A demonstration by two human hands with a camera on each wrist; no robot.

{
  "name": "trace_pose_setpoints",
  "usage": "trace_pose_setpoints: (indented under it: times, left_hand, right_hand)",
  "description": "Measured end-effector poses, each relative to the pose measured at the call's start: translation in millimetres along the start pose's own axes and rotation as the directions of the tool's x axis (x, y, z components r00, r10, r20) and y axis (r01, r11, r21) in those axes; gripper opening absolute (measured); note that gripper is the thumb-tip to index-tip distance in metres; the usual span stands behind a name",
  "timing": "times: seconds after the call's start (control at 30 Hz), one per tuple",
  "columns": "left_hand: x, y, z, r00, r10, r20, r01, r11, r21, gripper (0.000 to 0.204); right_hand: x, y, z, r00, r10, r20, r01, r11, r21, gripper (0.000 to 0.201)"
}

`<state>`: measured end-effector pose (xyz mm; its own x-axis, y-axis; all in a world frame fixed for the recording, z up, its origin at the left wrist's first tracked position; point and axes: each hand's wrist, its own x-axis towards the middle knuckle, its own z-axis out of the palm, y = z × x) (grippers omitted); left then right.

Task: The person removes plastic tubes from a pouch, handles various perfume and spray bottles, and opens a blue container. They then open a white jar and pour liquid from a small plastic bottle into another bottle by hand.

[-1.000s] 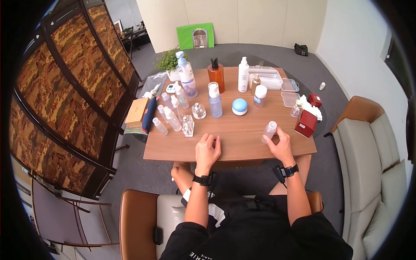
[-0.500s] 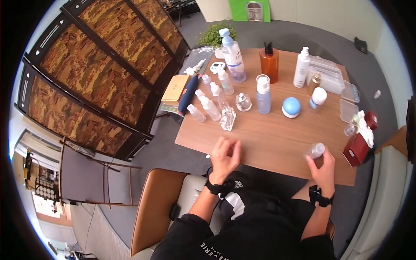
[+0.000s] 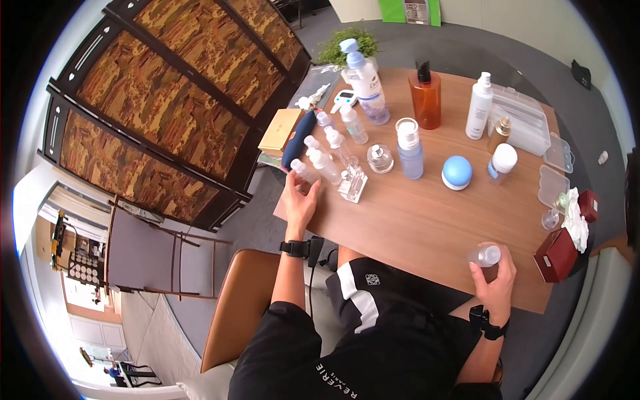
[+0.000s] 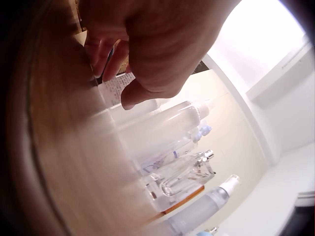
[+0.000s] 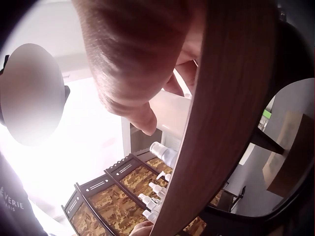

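The left hand [image 3: 300, 203] is at the small frosted bottle [image 3: 304, 171] on the table's left, thumb and fingers spread at its near side. In the left wrist view a gap shows between the thumb and fingers of this hand [image 4: 165, 46], and a frosted bottle [image 4: 135, 114] stands just beyond; contact cannot be told. Near the right front edge, the right hand [image 3: 495, 279] holds a small clear bottle [image 3: 484, 256] between thumb and fingers. The right wrist view shows the bottle's pale side [image 5: 170, 112] beside the thumb of this hand [image 5: 135, 59].
Beside the left hand are several spray bottles [image 3: 325, 165] and a glass perfume bottle [image 3: 352, 185]. Farther back stand an amber bottle [image 3: 426, 101], a white bottle [image 3: 479, 107] and a blue-topped jar [image 3: 457, 173]. A red box [image 3: 555, 255] sits at right, a cardboard box [image 3: 280, 132] at left.
The left hand has moved left and forward, from the table's front edge to the small frosted bottle. The right hand still holds its bottle. The head view has turned left.
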<state>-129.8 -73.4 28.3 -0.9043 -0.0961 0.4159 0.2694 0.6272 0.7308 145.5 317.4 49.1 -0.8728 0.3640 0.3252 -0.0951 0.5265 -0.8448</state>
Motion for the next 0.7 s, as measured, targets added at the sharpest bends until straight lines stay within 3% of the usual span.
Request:
trace_pose_setpoints:
  times: [0.07,0.1,0.27,0.37,0.53,0.7]
  left_hand:
    - [5.7,-8.2,-1.4,0.997,0.011,0.074,-0.024,0.984,0.178,0.045]
    - [3.3,9.0,-1.6,1.0,0.004,0.027,-0.007,0.994,0.113,0.035]
    - [3.4,2.0,-3.4,0.998,0.051,0.041,-0.055,0.991,0.125,0.036]
    - [5.4,-7.3,-3.2,0.999,-0.007,0.052,0.002,0.994,0.113,0.035]
    - [1.3,-19.2,-2.7,0.999,0.014,0.041,-0.017,0.997,0.078,0.032]
    - [1.4,-37.6,-1.6,0.991,0.112,0.071,-0.109,0.993,-0.052,0.022]
  right_hand:
    - [0.8,-0.2,-0.7,0.999,-0.046,0.012,0.046,0.999,-0.007,0.037]
    - [0.4,1.3,0.7,0.998,-0.07,-0.003,0.07,0.997,-0.013,0.038]
    - [-0.7,4.0,2.0,0.996,-0.084,-0.013,0.083,0.996,-0.021,0.039]
    - [1.5,1.5,0.2,0.997,-0.08,-0.011,0.08,0.997,-0.022,0.039]
    - [2.7,0.3,-1.7,0.999,-0.041,-0.014,0.04,0.999,-0.021,0.043]
    - [2.0,3.7,-2.4,0.995,-0.088,-0.037,0.086,0.996,-0.038,0.042]
